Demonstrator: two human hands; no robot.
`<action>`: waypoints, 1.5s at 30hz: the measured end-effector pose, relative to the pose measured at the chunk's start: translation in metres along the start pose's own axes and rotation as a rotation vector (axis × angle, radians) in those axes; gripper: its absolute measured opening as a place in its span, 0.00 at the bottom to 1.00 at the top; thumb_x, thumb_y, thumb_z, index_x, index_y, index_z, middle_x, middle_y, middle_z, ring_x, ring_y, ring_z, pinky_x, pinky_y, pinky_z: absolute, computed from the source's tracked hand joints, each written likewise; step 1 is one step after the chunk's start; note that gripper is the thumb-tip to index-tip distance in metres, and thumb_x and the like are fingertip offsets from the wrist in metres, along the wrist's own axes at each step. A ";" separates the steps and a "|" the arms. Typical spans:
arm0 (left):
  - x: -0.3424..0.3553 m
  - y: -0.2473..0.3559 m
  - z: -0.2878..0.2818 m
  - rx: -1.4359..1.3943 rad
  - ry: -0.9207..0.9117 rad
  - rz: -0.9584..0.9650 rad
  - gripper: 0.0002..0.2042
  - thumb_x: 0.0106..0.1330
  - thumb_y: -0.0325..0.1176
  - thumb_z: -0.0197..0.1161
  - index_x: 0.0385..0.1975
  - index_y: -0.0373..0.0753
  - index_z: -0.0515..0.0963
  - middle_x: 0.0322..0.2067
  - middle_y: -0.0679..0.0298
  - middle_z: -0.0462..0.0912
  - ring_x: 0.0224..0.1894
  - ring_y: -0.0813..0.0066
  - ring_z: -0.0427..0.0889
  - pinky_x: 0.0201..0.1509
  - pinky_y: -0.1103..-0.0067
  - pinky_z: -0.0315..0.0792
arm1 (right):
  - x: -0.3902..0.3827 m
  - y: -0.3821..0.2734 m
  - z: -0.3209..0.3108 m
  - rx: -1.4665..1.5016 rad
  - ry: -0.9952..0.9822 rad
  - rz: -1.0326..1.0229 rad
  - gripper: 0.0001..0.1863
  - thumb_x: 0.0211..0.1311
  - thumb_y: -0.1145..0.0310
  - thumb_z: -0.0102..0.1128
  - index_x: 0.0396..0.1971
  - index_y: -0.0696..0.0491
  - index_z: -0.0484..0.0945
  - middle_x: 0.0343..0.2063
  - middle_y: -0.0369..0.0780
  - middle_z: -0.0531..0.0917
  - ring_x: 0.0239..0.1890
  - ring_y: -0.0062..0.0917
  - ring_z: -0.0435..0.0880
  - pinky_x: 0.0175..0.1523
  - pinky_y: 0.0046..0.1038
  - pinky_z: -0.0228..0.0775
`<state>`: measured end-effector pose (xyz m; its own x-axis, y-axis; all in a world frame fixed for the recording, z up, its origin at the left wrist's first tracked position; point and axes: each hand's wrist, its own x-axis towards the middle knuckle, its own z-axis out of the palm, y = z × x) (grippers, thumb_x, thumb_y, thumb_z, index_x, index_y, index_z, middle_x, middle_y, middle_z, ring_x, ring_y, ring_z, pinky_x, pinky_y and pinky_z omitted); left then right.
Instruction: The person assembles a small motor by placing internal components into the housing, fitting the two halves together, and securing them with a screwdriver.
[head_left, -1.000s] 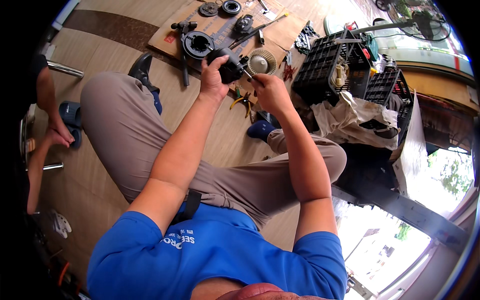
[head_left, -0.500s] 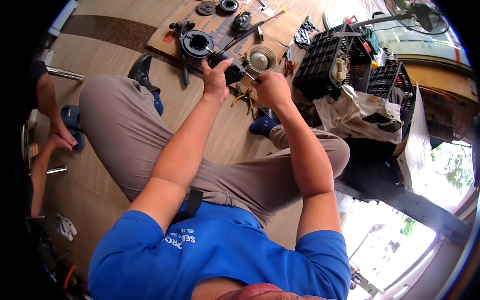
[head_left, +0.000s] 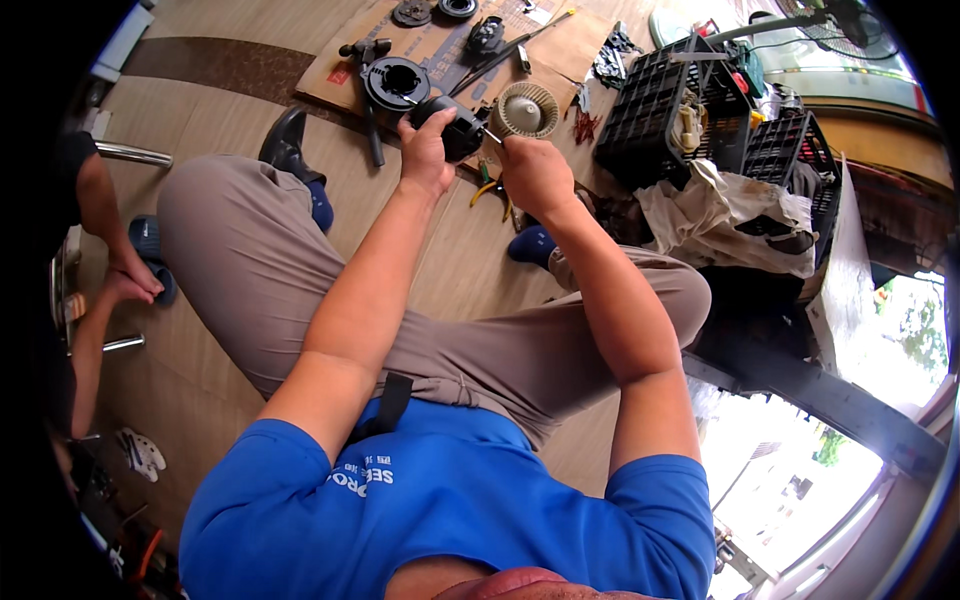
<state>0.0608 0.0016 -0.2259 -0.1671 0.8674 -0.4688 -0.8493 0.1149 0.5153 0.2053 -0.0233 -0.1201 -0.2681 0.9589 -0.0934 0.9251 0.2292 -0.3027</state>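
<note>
My left hand is closed around a black cylindrical motor, held in the air above the near edge of the cardboard. A thin metal shaft sticks out of its far left end. My right hand is closed in a fist on a screwdriver; the handle is hidden in the palm. Its slim metal shank points up and left, with the tip at the motor's right end. Just beyond my right hand lies a cream finned blower wheel. Yellow-handled pliers rest on the floor below the motor.
Flattened cardboard carries a round black housing, a hammer and several small parts. Black crates with a draped cloth stand at right, a fan behind. Another person's hand and foot show at left.
The motor has turned in my left hand, showing a rounder side. My right hand and the screwdriver have shifted slightly up and left, closer to the motor.
</note>
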 end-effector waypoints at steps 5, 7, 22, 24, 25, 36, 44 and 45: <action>0.004 -0.001 0.002 0.108 0.013 0.061 0.25 0.59 0.26 0.66 0.53 0.48 0.64 0.42 0.56 0.78 0.36 0.56 0.85 0.31 0.52 0.82 | 0.001 0.006 0.015 -0.112 -0.007 -0.045 0.09 0.62 0.69 0.54 0.29 0.58 0.79 0.31 0.49 0.84 0.39 0.47 0.84 0.43 0.44 0.77; -0.004 0.001 0.011 0.130 0.082 0.043 0.25 0.55 0.24 0.69 0.51 0.42 0.66 0.43 0.60 0.76 0.38 0.66 0.83 0.35 0.65 0.84 | 0.000 0.010 0.016 -0.113 -0.014 -0.043 0.10 0.63 0.68 0.55 0.28 0.59 0.80 0.31 0.50 0.85 0.40 0.48 0.84 0.43 0.44 0.77; 0.016 0.012 -0.022 -0.080 0.224 -0.392 0.17 0.66 0.49 0.52 0.47 0.47 0.76 0.46 0.57 0.82 0.48 0.53 0.80 0.50 0.51 0.72 | 0.013 0.022 -0.052 1.673 -0.281 0.751 0.09 0.71 0.62 0.53 0.38 0.53 0.73 0.21 0.39 0.78 0.21 0.29 0.76 0.27 0.39 0.73; 0.015 0.021 -0.014 -0.151 0.235 -0.422 0.18 0.66 0.49 0.51 0.47 0.46 0.76 0.49 0.56 0.81 0.48 0.53 0.79 0.51 0.51 0.72 | -0.003 0.020 -0.013 1.481 -0.422 0.904 0.12 0.72 0.60 0.53 0.36 0.54 0.73 0.21 0.40 0.76 0.21 0.31 0.77 0.28 0.40 0.73; 0.013 0.025 -0.014 -0.172 0.207 -0.412 0.19 0.66 0.50 0.50 0.48 0.46 0.76 0.50 0.55 0.80 0.50 0.52 0.78 0.51 0.51 0.71 | -0.005 0.018 0.001 1.524 -0.536 0.871 0.12 0.71 0.61 0.55 0.35 0.55 0.73 0.21 0.40 0.76 0.21 0.31 0.77 0.27 0.39 0.74; 0.014 0.038 -0.026 -0.312 -0.058 -0.369 0.22 0.67 0.56 0.54 0.50 0.47 0.75 0.47 0.57 0.81 0.48 0.54 0.79 0.49 0.51 0.72 | -0.015 -0.033 -0.042 1.234 -0.458 0.455 0.19 0.61 0.75 0.62 0.52 0.58 0.72 0.28 0.43 0.79 0.22 0.28 0.78 0.27 0.32 0.72; 0.021 0.043 -0.023 -0.252 -0.025 -0.268 0.26 0.65 0.58 0.55 0.53 0.44 0.75 0.50 0.55 0.81 0.50 0.55 0.79 0.50 0.54 0.72 | -0.033 -0.044 -0.069 0.547 -0.164 0.059 0.22 0.60 0.71 0.62 0.55 0.58 0.76 0.33 0.53 0.84 0.35 0.42 0.85 0.43 0.34 0.74; 0.022 0.042 -0.024 -0.229 -0.051 -0.281 0.25 0.66 0.55 0.53 0.54 0.43 0.76 0.53 0.56 0.81 0.52 0.57 0.79 0.53 0.56 0.72 | -0.033 -0.045 -0.070 0.521 -0.162 0.051 0.22 0.60 0.71 0.62 0.55 0.59 0.76 0.32 0.53 0.84 0.35 0.43 0.85 0.42 0.34 0.74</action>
<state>0.0095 0.0140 -0.2316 0.1092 0.8412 -0.5295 -0.9495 0.2459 0.1947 0.1914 -0.0536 -0.0373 -0.3024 0.9191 -0.2525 0.6935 0.0305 -0.7198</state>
